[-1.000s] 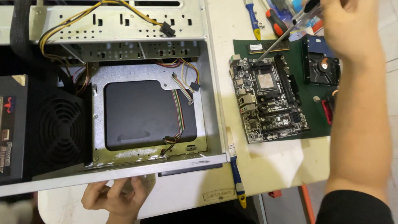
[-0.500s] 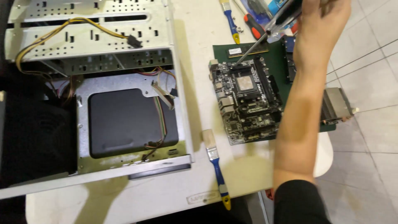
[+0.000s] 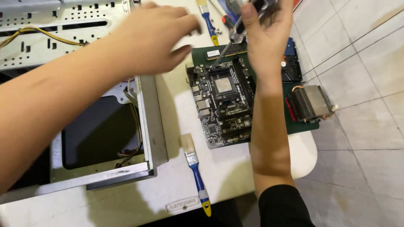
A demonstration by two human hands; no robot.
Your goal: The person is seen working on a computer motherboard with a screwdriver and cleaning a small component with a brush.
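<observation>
Nearest, a small paintbrush [image 3: 195, 172] with pale bristles, a metal ferrule and a blue handle tipped in yellow lies flat on the smooth white worktop [image 3: 227, 168], near its front edge and just in front of the motherboard. To its left sits an open computer case [image 3: 147, 122] of dull grey sheet metal, its bent rim scuffed; inside, a matte black panel and a bundle of thin coloured wires [image 3: 132, 126] run along the wall.

Beside the brush, the motherboard [image 3: 225, 105] lies on a dark green mat [image 3: 301, 126]: a black rectangular board, densely studded with slots, ports and small metal parts, with a square socket near its middle. At the mat's right edge rests a heatsink [image 3: 311, 103] of stacked metal fins.

Farther back, the right hand [image 3: 265, 33] is closed around a screwdriver [image 3: 229, 46], whose slim steel shaft slants down so the tip meets the board's far left corner. The left hand [image 3: 155, 38], blurred, hovers open with fingers spread above the case's far wall, holding nothing.

Beyond them a second blue-handled brush [image 3: 208, 21] lies on the worktop. Pale glossy floor tiles [image 3: 362, 84] spread to the right.
</observation>
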